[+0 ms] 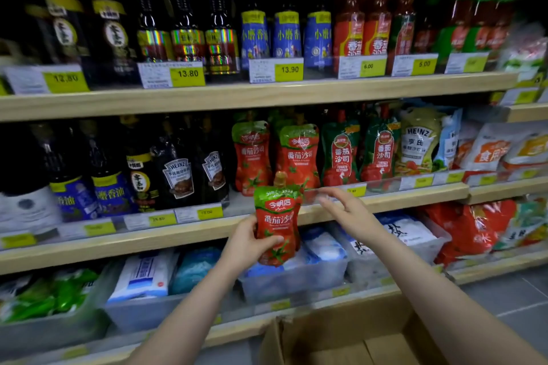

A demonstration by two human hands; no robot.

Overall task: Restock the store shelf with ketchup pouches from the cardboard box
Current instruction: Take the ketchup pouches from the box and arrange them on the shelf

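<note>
My left hand point(248, 241) grips a red ketchup pouch point(277, 216) with a green top and a gold cap, held upright in front of the middle shelf point(385, 200). Just to the right of it, my right hand point(345, 210) is open with fingers spread, touching the clear rail at the shelf edge. Two matching red pouches point(298, 154) stand on that shelf right behind the held one. The open cardboard box point(341, 341) lies below at the bottom of the view; its visible inside shows only bare cardboard.
Dark sauce bottles point(175, 169) fill the middle shelf's left side; green ketchup pouches point(341, 154) and Heinz pouches point(418, 142) stand to the right. Bottles line the top shelf point(267, 95). Clear bins with white and blue bags point(296, 272) sit on the lower shelf.
</note>
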